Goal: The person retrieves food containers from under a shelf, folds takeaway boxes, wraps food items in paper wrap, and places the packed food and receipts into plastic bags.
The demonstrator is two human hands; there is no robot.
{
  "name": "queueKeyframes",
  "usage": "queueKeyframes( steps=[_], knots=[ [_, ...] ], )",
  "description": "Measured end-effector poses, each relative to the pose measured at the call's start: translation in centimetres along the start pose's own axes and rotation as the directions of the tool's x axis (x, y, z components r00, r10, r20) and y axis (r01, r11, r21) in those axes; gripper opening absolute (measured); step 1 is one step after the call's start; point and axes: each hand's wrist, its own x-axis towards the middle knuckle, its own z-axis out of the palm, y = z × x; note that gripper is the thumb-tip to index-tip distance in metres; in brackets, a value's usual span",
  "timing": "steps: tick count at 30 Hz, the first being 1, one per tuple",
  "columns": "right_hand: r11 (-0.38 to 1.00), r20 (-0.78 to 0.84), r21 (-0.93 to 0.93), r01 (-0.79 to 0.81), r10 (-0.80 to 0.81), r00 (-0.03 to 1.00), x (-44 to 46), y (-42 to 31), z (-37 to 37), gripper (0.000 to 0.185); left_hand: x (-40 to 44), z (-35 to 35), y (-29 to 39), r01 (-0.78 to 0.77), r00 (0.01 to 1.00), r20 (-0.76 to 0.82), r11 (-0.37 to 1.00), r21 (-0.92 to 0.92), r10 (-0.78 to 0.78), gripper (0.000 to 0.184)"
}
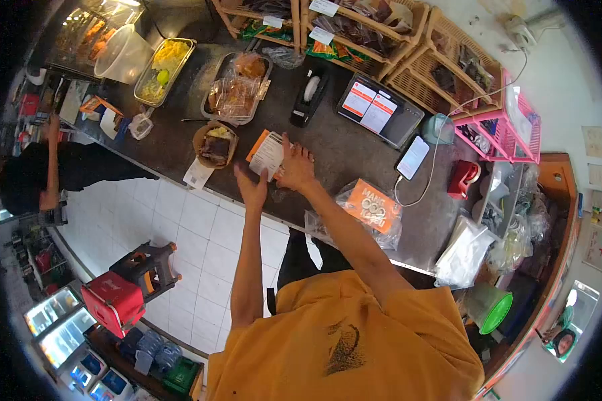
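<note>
A white printed slip (pixel 268 156) lies on an orange packet (pixel 255 144) near the front edge of the dark counter. My right hand (pixel 295 166) rests on the right side of the slip with its fingers stretched out. At the slip's lower left is my left hand (pixel 253 189), its thumb and fingers apart; whether it touches the slip I cannot tell. Left of my hands stands an open brown paper food box (pixel 215 145) with dark and pale food in it. Another white slip (pixel 197 174) lies under or beside that box at the counter's edge.
Behind are a clear tub (pixel 236 100), a metal tray (pixel 143 85) of yellow food and a black tape dispenser (pixel 310 93). To the right are a tablet (pixel 381 110), a cabled phone (pixel 413 159) and an orange bagged packet (pixel 371 205). A person (pixel 47 167) stands far left.
</note>
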Motion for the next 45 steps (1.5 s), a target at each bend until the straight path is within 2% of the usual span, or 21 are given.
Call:
queueKeyframes(
  steps=[2, 5, 6, 8, 11, 12, 15, 16, 18, 22, 24, 25, 27, 30, 32, 35, 38, 39, 40, 43, 45],
  knots=[
    [0.996, 0.005, 0.083, -0.044, 0.044, 0.999, -1.2, 0.6, -0.9, 0.143, 1.1, -0.5, 1.2, 0.158, 0.969, 0.18, 0.986, 0.061, -0.166, 0.066],
    [0.975, 0.064, -0.146, -0.17, 0.181, 0.981, -3.1, 3.4, -2.6, 0.14, 1.3, -0.2, -6.4, 0.029, 0.994, 0.1, 0.991, 0.132, -0.042, 0.043],
    [0.979, -0.018, -0.163, -0.122, 0.121, 0.993, -3.2, 3.8, -2.1, 0.139, 0.9, -1.2, -5.6, 0.176, 0.982, 0.067, 0.984, -0.015, -0.174, 0.031],
    [0.976, -0.179, -0.21, -0.054, 0.016, 0.984, -3.0, 4.5, -0.1, 0.136, 0.3, -1.6, -3.0, 0.208, 0.976, 0.066, 0.978, 0.005, -0.208, 0.032],
    [0.976, -0.067, -0.018, -0.215, 0.213, 0.975, -0.5, 4.2, -3.1, 0.126, 0.7, 0.3, -6.7, 0.105, 0.984, 0.128, 0.981, 0.163, -0.127, 0.036],
    [0.959, -0.061, 0.047, -0.281, 0.284, 0.957, -0.9, 3.9, -6.2, 0.122, 0.9, -0.3, -3.8, 0.179, 0.944, 0.23, 0.954, 0.238, -0.235, 0.048],
    [0.965, -0.209, 0.155, -0.211, 0.241, 0.948, -4.6, 5.0, -15.5, 0.113, -1.6, -0.7, 3.3, -0.16, 0.986, 0.051, 0.831, 0.532, 0.157, 0.068],
    [0.983, -0.274, 0.117, -0.141, 0.169, 0.947, -6.3, 5.9, -18.0, 0.11, -3.4, -0.8, 4.3, -0.134, 0.983, 0.152, 0.974, 0.181, 0.107, 0.078],
    [0.993, -0.315, 0.061, -0.098, 0.113, 0.943, -10.6, 6.4, -24.0, 0.103, -8.7, -1.8, 10.1, -0.227, 0.897, 0.365, 0.968, -0.104, 0.25, 0.09],
    [0.996, -0.229, -0.088, -0.029, 0.008, 0.973, -18.9, 4.2, -29.0, 0.094, -13.9, 0.5, 14.4, -0.598, 0.738, 0.554, 0.755, 0.271, 0.386, 0.069],
    [0.994, -0.196, -0.062, 0.087, -0.097, 0.976, -21.6, 3.2, -27.0, 0.087, -11.6, 1.3, 10.7, -0.098, 0.815, 0.574, 0.995, 0.003, 0.078, 0.053],
    [0.988, -0.212, -0.031, 0.149, -0.152, 0.965, -22.8, 2.7, -25.7, 0.083, -10.6, 1.6, 9.8, 0.189, 0.782, 0.619, 0.974, -0.124, -0.073, 0.045],
    [0.923, -0.165, 0.23, 0.307, -0.274, 0.948, -23.8, 2.9, -22.9, 0.086, -9.0, 0.7, 14.5, 0.674, 0.701, 0.666, 0.541, -0.503, -0.254, 0.023],
    [0.774, -0.246, 0.374, 0.511, -0.449, 0.859, -22.7, 5.8, -15.4, 0.089, -7.3, 2.1, 14.2, 0.68, 0.617, 0.741, 0.652, -0.335, -0.263, 0.014],
    [0.864, -0.136, 0.255, 0.434, -0.413, 0.901, -23.2, 9.2, -13.5, 0.092, -8.4, 3.7, 13.1, 0.73, 0.629, 0.647, 0.613, -0.301, -0.431, 0.015],
    [0.974, 0.001, 0.157, 0.163, -0.165, 0.986, -24.8, 12.7, -16.1, 0.093, -11.2, 3.4, 14.3, 0.485, 0.774, 0.606, 0.786, -0.383, -0.183, 0.014],
    [0.996, 0.079, -0.035, -0.087, 0.09, 0.993, -24.8, 14.1, -16.7, 0.093, -15.8, 4.5, 15.7, -0.105, 0.748, 0.627, 0.971, -0.213, 0.219, 0.013],
    [0.981, 0.082, -0.12, -0.153, 0.163, 0.983, -24.7, 14.5, -16.2, 0.093, -17.5, 5.2, 16.5, -0.119, 0.724, 0.646, 0.966, -0.23, 0.243, 0.014],
    [0.981, -0.104, -0.125, -0.15, 0.137, 0.985, -24.2, 14.9, -13.7, 0.083, -19.0, 5.9, 17.3, -0.134, 0.7, 0.662, 0.96, -0.247, 0.268, 0.015],
    [0.969, -0.059, 0.033, -0.243, 0.245, 0.968, -20.6, 15.9, -9.6, 0.077, -21.6, 5.6, 21.2, -0.58, 0.631, 0.611, 0.814, -0.038, 0.478, 0.015],
    [0.973, -0.09, 0.058, -0.225, 0.23, 0.969, -19.7, 16.7, -7.7, 0.073, -20.8, 4.6, 21.6, -0.547, 0.648, 0.64, 0.837, 0.016, 0.412, 0.013]
  ],
)
